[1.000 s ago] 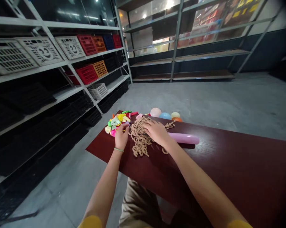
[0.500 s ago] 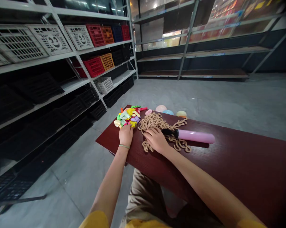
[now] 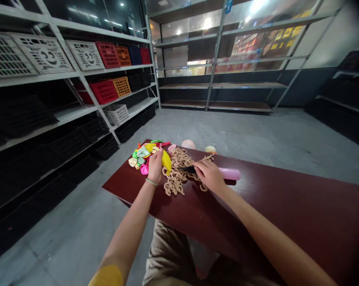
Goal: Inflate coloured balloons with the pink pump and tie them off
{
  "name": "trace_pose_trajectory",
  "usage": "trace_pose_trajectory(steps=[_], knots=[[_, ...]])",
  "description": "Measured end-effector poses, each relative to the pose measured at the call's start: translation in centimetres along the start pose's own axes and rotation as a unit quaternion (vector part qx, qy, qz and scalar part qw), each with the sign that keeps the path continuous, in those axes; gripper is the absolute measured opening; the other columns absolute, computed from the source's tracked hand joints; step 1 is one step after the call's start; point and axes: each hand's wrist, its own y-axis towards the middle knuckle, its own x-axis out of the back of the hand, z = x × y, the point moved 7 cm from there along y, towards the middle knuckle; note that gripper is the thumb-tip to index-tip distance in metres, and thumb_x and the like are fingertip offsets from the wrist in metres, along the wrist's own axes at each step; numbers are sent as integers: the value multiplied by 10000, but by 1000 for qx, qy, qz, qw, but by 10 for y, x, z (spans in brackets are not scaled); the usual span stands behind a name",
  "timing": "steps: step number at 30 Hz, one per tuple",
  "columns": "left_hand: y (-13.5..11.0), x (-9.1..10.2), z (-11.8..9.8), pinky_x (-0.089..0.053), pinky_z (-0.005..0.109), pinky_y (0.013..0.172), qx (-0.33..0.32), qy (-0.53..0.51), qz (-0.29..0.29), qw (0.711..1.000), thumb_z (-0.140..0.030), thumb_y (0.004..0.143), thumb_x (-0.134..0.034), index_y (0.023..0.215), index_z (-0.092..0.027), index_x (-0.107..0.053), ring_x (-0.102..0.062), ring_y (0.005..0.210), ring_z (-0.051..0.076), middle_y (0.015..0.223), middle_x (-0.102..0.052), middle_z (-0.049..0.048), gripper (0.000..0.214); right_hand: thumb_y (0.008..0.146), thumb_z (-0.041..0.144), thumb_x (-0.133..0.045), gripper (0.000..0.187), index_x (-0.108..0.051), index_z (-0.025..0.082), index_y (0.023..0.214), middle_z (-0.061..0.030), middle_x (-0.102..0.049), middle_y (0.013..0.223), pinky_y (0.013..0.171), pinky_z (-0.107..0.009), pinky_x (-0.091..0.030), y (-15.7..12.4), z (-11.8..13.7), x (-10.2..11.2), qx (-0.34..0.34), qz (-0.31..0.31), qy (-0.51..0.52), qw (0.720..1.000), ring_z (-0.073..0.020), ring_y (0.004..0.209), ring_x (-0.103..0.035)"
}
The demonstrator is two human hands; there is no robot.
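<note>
From the head camera, the left hand (image 3: 155,167) is clenched around a yellow balloon (image 3: 166,162), which bulges out just to the right of the fist. A green bracelet (image 3: 151,182) circles that wrist. The right hand (image 3: 207,174) is closed on the dark end of a pink balloon pump (image 3: 229,173). The pump lies nearly flat, its barrel running right from the hand and its black nozzle (image 3: 188,169) pointing left toward the yellow balloon, with a small gap between them.

A tangle of tan cord (image 3: 175,171) lies on the tabletop (image 3: 257,214) beneath and between the hands. Just left of it sits a heap of deflated balloons (image 3: 140,157) in mixed colours. Beyond the far edge of the tabletop are a pink inflated balloon (image 3: 188,144) and a cream one (image 3: 210,149).

Metal shelves (image 3: 78,75) with plastic crates (image 3: 108,55) stand to the left, and more shelves (image 3: 215,85) stand ahead. The person's yellow sleeve (image 3: 106,277) and khaki trousers (image 3: 167,254) show at the bottom.
</note>
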Motion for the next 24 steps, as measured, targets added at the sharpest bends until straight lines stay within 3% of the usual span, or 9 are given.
trace_pose_trajectory(steps=[5,9,13,19,24], knots=[[2,-79,16,-588,313,697,122,-221,96,963,-513,900,-575,1039,-166,-610,-710,825,193,942,-719,90,376,969,245,-429,315,-654,201,1184,-103,-691,1119,863,-390,-462,-45,-47,32,-15,44,-102,994,-240,1018,-619],[-1,-106,36,-605,332,706,156,-273,102,944,-537,899,-569,1069,-176,-618,-715,887,223,984,-728,94,401,950,322,-480,400,-570,198,1320,-128,-637,1243,971,-445,-423,-70,-67,37,-31,59,-147,987,-276,1141,-566],[-10,-109,52,-610,354,734,180,-253,134,941,-528,877,-609,1136,-173,-616,-707,944,246,1019,-728,113,440,931,292,-484,498,-470,181,1417,-141,-582,1327,1040,-475,-361,-78,-74,25,-39,68,-166,983,-291,1209,-515],[-8,-97,41,-587,363,836,139,-259,141,946,-411,911,-580,1248,-213,-555,-684,1059,241,1200,-681,108,392,917,270,-502,438,-528,187,1346,-134,-600,1312,983,-464,-366,-80,-71,23,-54,67,-157,984,-295,1177,-532],[7,-76,34,-561,363,899,91,-283,52,953,-192,884,-539,1257,-230,-505,-663,1115,220,1287,-636,95,376,894,284,-542,422,-553,222,1311,-137,-640,1241,934,-461,-369,-84,-72,31,-68,44,-175,981,-312,1103,-567]])
